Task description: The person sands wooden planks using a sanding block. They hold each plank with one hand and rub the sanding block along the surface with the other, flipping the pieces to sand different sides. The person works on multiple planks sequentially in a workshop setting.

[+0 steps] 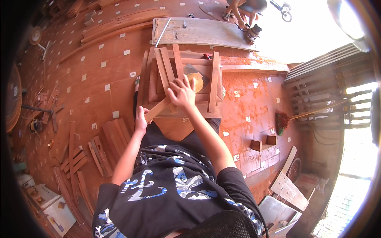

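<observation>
My left hand (pixel 141 119) is closed around the near end of a short reddish wooden strip (pixel 159 109), which slants up to the right. Over the strip's far end lies my right hand (pixel 183 93), palm down with its fingers spread. Its fingertips reach to a round yellow disc (pixel 196 82), and whether they touch it I cannot tell. A dark flat plate (pixel 203 71) shows behind the disc. Under both hands is a stack of framed wooden panels (pixel 152 93). Several loose strips lie across it, among them a long strip (pixel 214 81) on the right.
Beyond the stack is a wide board (pixel 202 33), with another person's hands (pixel 243 25) at a tool (pixel 253 33) there. Planks (pixel 119 27) and cut strips (pixel 101 156) lie on the tiled floor to the left. A broom (pixel 282 119) and a small wooden box (pixel 264 143) are at right.
</observation>
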{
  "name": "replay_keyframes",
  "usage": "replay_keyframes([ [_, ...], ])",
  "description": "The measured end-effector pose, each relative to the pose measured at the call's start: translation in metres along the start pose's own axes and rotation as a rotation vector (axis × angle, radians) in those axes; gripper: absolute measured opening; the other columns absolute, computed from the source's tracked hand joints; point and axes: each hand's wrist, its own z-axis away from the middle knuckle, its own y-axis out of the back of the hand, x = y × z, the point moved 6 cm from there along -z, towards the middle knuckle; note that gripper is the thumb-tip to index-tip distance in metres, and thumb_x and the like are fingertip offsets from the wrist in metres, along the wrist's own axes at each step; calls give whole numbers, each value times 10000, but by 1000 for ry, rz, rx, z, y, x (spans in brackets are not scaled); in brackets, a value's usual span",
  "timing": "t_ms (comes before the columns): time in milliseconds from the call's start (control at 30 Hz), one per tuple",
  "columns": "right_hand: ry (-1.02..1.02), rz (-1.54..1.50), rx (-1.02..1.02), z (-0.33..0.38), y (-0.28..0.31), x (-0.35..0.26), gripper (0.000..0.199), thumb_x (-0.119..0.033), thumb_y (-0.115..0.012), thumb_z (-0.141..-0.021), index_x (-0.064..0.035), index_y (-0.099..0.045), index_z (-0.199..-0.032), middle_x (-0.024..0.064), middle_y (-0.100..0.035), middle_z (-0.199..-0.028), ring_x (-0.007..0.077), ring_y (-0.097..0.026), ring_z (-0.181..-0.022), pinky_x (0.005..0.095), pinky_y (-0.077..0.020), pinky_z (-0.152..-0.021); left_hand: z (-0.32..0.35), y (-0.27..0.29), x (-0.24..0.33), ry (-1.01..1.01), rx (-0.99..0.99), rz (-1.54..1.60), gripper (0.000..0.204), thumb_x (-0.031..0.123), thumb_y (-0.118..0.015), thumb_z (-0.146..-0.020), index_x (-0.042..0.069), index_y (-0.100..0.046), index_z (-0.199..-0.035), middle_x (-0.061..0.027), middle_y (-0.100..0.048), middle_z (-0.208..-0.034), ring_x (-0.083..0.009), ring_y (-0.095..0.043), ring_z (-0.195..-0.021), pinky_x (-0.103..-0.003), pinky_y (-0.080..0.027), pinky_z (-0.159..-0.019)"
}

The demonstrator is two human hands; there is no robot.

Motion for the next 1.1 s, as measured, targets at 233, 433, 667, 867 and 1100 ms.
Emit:
replay_keyframes([
  [233, 151, -91, 17, 0, 8, 2, 470, -389, -645, -923, -95, -694, -1287, 181, -498, -1530, 354, -470, -1390, 542, -289, -1200, 2, -1, 2, 40, -9, 5, 603, 580, -306, -1101, 84, -598, -920, -19, -577, -673, -109, -526, -514, -252, -363, -463],
  [433, 29, -189, 50, -31, 20, 44, 318, -190, -661, -847, -110, -739, -1145, 140, -616, -1314, 364, -524, -1302, 520, -344, -1169, -4, 2, -2, 57, -16, 52, 575, 569, -336, -1099, 79, -594, -941, -26, -575, -675, -113, -528, -505, -257, -343, -447],
  [667, -66, 91, 169, -30, 3, 66, 277, -279, -581, -892, -134, -764, -1040, 108, -645, -1284, 343, -431, -1417, 591, -182, -1240, -2, -1, 3, 56, -23, 34, 514, 502, -351, -1108, 81, -591, -937, -34, -585, -680, -116, -535, -501, -253, -350, -444],
  [867, -105, 12, 151, -28, 5, 59, 247, -319, -602, -897, -160, -777, -968, 9, -692, -1151, 340, -434, -1415, 591, -156, -1249, -2, 1, 3, 30, 1, -1, 548, 459, -325, -1120, 53, -604, -878, -72, -591, -691, -144, -551, -518, -275, -420, -488],
  [1100, -12, -16, 150, -11, -2, 15, 299, -351, -638, -861, -149, -768, -1039, 63, -686, -1152, 371, -432, -1427, 621, -109, -1261, -1, 3, 0, 29, 14, 15, 533, 459, -350, -1117, 50, -614, -900, -70, -596, -697, -143, -556, -519, -278, -424, -478],
])
